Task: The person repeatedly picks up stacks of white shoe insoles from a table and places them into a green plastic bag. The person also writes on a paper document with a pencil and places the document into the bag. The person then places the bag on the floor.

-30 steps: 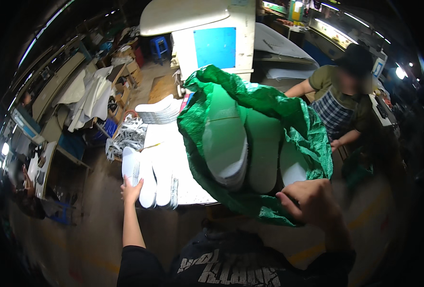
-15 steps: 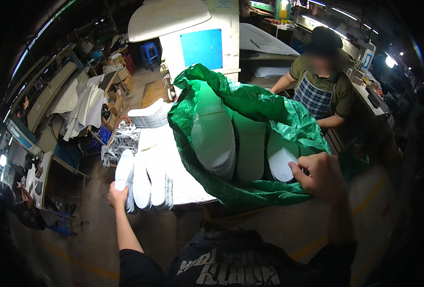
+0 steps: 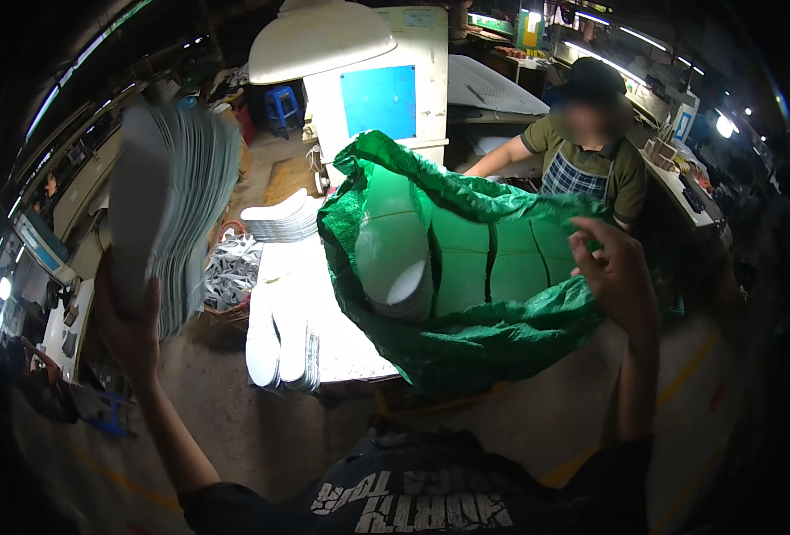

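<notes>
Left hand (image 3: 130, 325) is wrapped round the lower end of a thick stack of sole-shaped sheets (image 3: 176, 214), held up off the bench (image 3: 350, 334) on the left. I'd guess each sheet's light and bendy, but a pile that thick probably has some heft, and smooth faces could slide. No band visible on it, so I'd squeeze front to back, nearer the middle. Right hand (image 3: 616, 281) is half-curled by the rim of the green sack (image 3: 493, 348); can't tell if it's pinching anything. More stacks (image 3: 395, 254) sit inside.
</notes>
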Action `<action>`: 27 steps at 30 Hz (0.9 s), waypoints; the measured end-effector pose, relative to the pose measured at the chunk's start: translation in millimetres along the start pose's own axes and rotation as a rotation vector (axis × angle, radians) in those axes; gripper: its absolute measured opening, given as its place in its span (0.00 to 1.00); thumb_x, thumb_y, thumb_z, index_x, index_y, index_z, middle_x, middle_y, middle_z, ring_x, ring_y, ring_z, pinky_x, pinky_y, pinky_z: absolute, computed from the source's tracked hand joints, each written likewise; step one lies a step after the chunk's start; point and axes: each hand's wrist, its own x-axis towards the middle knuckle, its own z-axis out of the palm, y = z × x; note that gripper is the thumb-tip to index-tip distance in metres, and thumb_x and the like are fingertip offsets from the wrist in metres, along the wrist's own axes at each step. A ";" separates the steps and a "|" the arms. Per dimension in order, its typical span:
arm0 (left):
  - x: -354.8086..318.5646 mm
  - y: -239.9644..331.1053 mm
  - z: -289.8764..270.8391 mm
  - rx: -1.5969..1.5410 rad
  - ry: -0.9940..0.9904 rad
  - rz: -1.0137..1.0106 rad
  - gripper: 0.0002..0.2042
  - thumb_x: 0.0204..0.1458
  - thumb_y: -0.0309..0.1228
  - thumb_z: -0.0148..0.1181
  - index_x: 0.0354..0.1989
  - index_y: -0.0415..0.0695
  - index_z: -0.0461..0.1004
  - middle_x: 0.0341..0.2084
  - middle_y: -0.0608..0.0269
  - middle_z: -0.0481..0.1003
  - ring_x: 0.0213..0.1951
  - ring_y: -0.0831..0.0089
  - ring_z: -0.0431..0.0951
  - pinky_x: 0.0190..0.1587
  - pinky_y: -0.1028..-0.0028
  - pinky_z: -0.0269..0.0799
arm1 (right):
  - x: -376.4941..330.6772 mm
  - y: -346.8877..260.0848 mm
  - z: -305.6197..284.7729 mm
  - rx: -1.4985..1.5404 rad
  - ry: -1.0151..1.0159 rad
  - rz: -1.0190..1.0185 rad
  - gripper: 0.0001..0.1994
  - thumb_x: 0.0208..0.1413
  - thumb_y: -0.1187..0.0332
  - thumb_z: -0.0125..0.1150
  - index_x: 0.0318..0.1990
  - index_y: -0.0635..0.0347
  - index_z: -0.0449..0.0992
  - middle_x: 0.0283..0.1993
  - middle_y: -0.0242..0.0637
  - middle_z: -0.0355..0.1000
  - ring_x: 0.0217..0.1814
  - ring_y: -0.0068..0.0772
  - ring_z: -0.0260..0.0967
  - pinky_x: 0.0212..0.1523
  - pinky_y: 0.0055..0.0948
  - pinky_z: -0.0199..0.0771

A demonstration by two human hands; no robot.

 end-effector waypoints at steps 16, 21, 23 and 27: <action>79.9 259.9 157.1 -0.615 -1.030 0.482 0.29 0.74 0.50 0.33 0.55 0.36 0.73 0.33 0.46 0.83 0.40 0.53 0.85 0.52 0.59 0.78 | 24.6 20.6 69.9 1.610 -0.193 -0.350 0.38 0.55 0.55 0.66 0.68 0.71 0.64 0.63 0.52 0.70 0.65 0.47 0.69 0.65 0.42 0.70; 106.0 249.2 233.3 0.204 -1.202 0.710 0.20 0.65 0.46 0.51 0.50 0.48 0.85 0.68 0.46 0.69 0.72 0.49 0.63 0.74 0.42 0.51 | 14.8 5.9 58.0 1.475 -0.215 0.071 0.38 0.54 0.51 0.65 0.66 0.69 0.66 0.55 0.50 0.74 0.54 0.45 0.75 0.57 0.39 0.76; 103.6 249.4 251.9 0.359 -1.008 0.854 0.23 0.59 0.38 0.56 0.64 0.54 0.76 0.80 0.56 0.46 0.80 0.46 0.34 0.76 0.35 0.31 | 15.0 -9.4 58.3 1.309 -0.194 0.257 0.36 0.58 0.49 0.63 0.66 0.67 0.67 0.54 0.47 0.74 0.52 0.41 0.76 0.55 0.38 0.77; 143.7 263.7 262.6 0.212 -0.470 0.939 0.42 0.52 0.16 0.50 0.77 0.66 0.57 0.80 0.61 0.44 0.80 0.43 0.38 0.76 0.35 0.39 | 21.2 -37.2 74.4 1.322 -0.398 0.356 0.31 0.66 0.45 0.56 0.65 0.62 0.69 0.56 0.44 0.75 0.53 0.35 0.75 0.55 0.37 0.75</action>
